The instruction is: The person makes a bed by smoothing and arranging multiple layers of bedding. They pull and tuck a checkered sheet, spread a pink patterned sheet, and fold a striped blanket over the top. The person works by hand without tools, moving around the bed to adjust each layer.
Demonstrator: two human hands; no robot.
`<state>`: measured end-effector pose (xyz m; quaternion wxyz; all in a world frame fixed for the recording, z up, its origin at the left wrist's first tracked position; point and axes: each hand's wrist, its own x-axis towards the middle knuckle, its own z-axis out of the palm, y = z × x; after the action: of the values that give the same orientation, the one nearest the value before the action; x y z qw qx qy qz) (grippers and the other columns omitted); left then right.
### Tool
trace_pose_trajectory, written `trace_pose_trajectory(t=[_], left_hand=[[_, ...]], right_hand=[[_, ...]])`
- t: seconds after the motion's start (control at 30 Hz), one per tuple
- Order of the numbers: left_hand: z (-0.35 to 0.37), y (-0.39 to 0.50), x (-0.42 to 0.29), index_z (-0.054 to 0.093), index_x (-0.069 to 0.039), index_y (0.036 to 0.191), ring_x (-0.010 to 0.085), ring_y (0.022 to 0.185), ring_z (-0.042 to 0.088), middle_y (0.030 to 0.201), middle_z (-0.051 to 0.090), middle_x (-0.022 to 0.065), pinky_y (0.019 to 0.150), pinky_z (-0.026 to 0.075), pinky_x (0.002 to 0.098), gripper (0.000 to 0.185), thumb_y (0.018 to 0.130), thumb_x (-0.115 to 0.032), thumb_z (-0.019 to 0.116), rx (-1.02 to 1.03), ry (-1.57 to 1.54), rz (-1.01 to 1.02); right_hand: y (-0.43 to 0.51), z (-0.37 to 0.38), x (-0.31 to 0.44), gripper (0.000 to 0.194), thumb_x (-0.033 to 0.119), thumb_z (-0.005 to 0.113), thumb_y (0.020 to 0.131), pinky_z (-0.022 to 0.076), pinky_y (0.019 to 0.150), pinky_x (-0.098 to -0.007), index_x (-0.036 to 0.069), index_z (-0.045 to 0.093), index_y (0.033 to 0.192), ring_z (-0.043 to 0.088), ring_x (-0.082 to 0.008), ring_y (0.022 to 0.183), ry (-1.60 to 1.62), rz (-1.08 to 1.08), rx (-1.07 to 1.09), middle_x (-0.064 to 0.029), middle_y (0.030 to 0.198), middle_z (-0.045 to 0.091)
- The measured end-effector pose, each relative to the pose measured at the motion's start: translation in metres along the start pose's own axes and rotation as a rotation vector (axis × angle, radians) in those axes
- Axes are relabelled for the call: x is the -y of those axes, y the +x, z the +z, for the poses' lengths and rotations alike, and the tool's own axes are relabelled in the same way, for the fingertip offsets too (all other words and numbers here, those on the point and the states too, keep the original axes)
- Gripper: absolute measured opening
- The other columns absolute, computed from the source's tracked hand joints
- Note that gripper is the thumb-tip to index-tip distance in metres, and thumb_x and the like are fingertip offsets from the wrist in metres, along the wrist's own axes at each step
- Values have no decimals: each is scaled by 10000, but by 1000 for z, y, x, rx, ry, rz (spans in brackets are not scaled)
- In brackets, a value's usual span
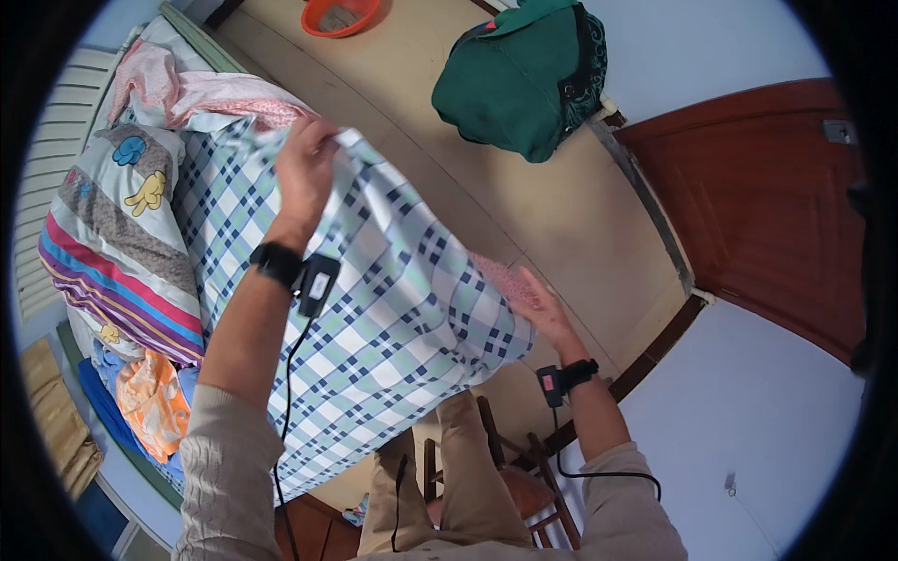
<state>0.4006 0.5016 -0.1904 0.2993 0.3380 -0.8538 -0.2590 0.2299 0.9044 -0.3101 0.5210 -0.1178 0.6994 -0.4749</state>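
A checked bedsheet [393,294] in white, blue and pale green covers the bed and drapes over its near corner. My left hand [306,158] pinches the sheet's raised edge on the far side of the bed. By the draped corner is my right hand [547,315], its fingers stretched towards a pink cloth [499,275] that shows from behind the sheet. Whether these fingers grip the cloth or only touch it cannot be made out. A pink and white patterned cloth [231,95] lies bunched along the bed's edge beyond my left hand.
A striped pillow [133,238] lies at the slatted headboard [66,133], beside orange printed fabric [154,400]. A wooden chair [526,491] stands close by my legs. On the floor is an orange basin [342,15]. A green cloth-covered item [515,80] stands near the brown door [758,210].
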Motion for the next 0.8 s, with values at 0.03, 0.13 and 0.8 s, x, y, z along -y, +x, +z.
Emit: trace_pose_trajectory(t=[0.03,0.13,0.8], left_hand=[[12,10,-5,584,-1,874,244,792,579,853,574,98,729,457,287,114,765,26,601,-16,-57,32],[35,26,-17,590,-6,883,216,800,578,867,581,78,758,463,280,105,784,26,605,101,-103,-64],[21,-159,-5,351,-170,1433,407,1376,219,1510,250,150,1054,178,653,887,710,-515,733,537,361,-463]], right_hand=[[6,13,2,482,88,735,734,455,887,-283,70,597,1195,583,-187,1039,-57,-69,23,-110,1160,608],[17,19,0,286,18,722,718,472,744,-272,42,655,994,588,-135,820,-412,2,156,-50,907,640],[-36,-57,-51,94,15,594,835,435,543,-266,39,645,760,536,-123,578,-533,-39,-501,-21,660,589]])
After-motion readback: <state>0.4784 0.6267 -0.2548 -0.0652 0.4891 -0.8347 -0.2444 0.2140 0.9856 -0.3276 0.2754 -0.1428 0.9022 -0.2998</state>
